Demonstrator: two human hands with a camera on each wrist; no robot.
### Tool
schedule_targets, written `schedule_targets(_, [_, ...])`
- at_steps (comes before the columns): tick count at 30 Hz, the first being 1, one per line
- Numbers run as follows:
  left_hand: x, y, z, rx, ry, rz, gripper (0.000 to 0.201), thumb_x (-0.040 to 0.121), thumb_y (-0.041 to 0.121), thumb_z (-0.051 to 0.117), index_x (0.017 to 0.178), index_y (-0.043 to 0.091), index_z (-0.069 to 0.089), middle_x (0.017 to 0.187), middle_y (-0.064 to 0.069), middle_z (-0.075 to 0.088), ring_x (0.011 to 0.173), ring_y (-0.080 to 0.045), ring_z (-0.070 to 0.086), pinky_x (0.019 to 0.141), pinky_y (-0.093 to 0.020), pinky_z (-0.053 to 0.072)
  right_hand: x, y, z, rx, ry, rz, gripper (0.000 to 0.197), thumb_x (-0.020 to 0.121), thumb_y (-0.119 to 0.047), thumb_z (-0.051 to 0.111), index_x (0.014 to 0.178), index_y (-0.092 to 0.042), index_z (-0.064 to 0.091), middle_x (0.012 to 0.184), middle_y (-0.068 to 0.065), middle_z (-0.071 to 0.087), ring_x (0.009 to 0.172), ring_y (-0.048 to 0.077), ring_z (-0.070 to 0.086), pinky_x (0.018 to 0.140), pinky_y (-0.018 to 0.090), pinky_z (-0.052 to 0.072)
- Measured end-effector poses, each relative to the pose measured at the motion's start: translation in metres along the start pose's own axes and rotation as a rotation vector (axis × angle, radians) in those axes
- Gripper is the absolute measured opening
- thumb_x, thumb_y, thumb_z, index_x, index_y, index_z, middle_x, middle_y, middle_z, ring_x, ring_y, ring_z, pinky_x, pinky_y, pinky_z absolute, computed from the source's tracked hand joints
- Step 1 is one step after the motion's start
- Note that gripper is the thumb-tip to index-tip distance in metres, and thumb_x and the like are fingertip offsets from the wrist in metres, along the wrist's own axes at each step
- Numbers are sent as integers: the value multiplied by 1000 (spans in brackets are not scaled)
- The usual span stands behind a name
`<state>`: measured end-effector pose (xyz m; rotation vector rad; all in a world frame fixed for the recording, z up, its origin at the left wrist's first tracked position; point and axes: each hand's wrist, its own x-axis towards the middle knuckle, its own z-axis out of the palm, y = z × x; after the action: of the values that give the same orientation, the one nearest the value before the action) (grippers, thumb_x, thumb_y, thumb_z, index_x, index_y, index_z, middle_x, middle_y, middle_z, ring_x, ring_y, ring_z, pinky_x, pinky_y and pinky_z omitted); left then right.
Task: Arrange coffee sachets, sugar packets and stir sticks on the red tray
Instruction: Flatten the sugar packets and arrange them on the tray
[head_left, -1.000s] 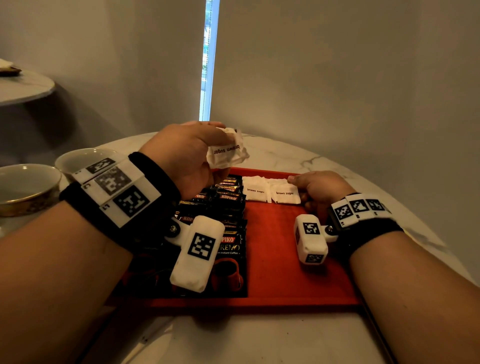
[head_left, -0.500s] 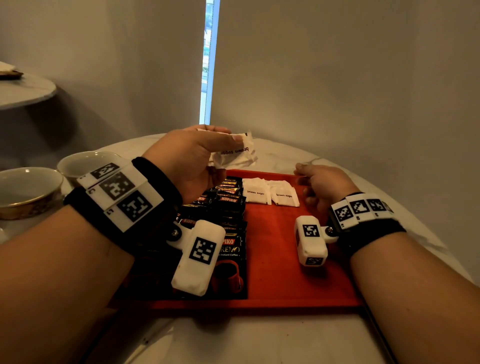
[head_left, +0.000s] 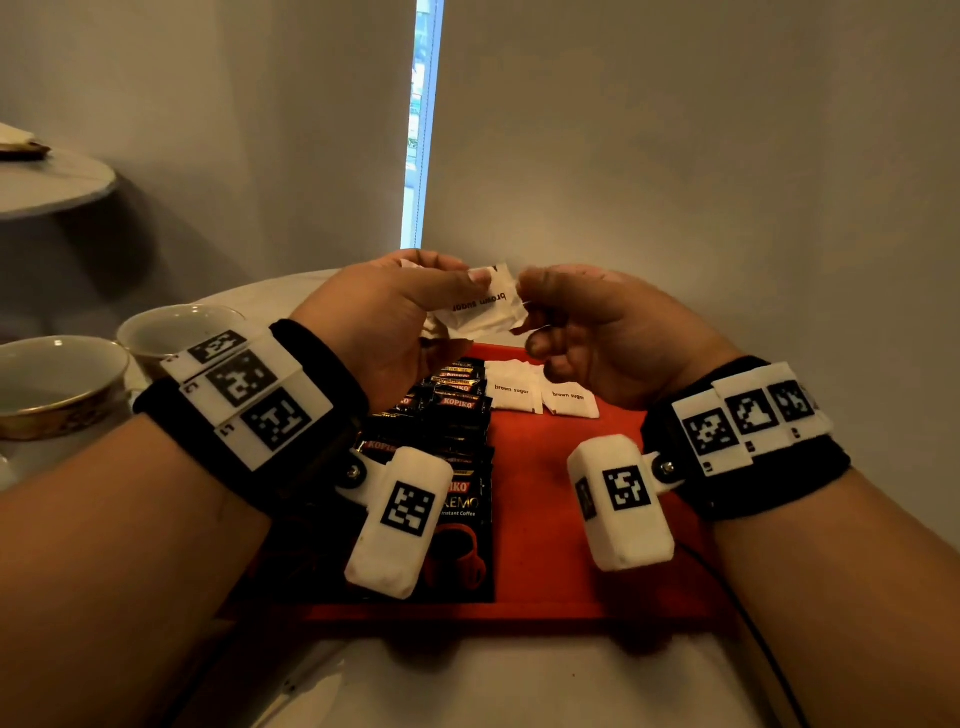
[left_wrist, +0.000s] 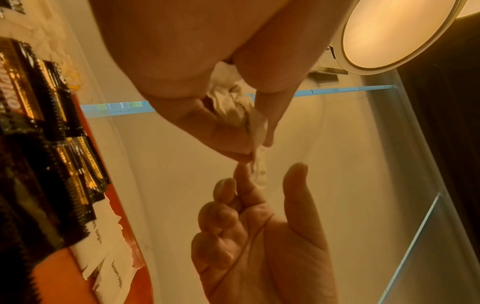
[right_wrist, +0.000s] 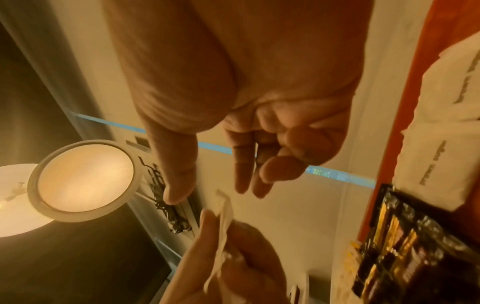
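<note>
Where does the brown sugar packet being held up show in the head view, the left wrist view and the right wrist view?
Head: held brown sugar packet at upper centre, gripped by the left hand.
Left wrist: crumpled white, centre, between the fingers.
Right wrist: edge-on, lower centre.
Shared landmark: red tray.
</note>
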<state>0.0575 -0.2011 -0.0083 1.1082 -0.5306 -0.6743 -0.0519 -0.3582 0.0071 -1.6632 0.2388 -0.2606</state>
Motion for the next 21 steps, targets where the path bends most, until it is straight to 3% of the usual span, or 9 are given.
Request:
schedule_targets(4, [-2, 1, 2, -26, -19, 20, 13, 89, 8, 67, 84, 15, 56, 72, -2, 69, 60, -14, 69, 44, -20, 48, -4, -1, 13, -45, -17, 2, 26, 73, -20, 80, 93, -10, 66, 79, 5, 64, 60, 13, 48, 52, 24, 33])
schedule_targets(7, [-2, 3, 2, -33, -26, 12, 10, 89, 9, 66, 88, 13, 57, 82, -7, 69, 61, -15, 70, 46, -21, 50, -4, -1, 17, -36, 3, 0, 22, 72, -17, 73, 91, -9, 65, 75, 5, 64, 61, 14, 47, 52, 24, 32])
schedule_targets(13, [4, 0, -2, -2, 9, -42, 9, 89, 17, 67, 94, 14, 60, 102, -13, 68, 85, -27, 68, 50, -26, 52, -3, -1, 19, 6, 92, -24, 3, 91, -6, 60, 90, -8, 60, 77, 6, 66, 63, 16, 54, 55, 26, 36])
schedule_targets(17, [5, -1, -3, 35, 20, -50, 10, 84, 23, 71, 89, 18, 64, 90, -2, 62, 75, -16, 57, 51, -24, 45, -1, -1, 19, 123, 161, -80, 7, 94, -3, 51, 94, -7, 57, 85, 11, 66, 66, 17, 66, 53, 26, 50])
schedule_targets(21, [3, -1, -2, 55, -25, -67, 21, 73, 22, 76, 92, 18, 67, 93, -2, 58, 72, -13, 52, 49, -22, 43, -1, 0, 20, 138, 168, -117, 12, 95, -1, 49, 97, -7, 59, 84, 8, 64, 66, 14, 64, 52, 26, 52])
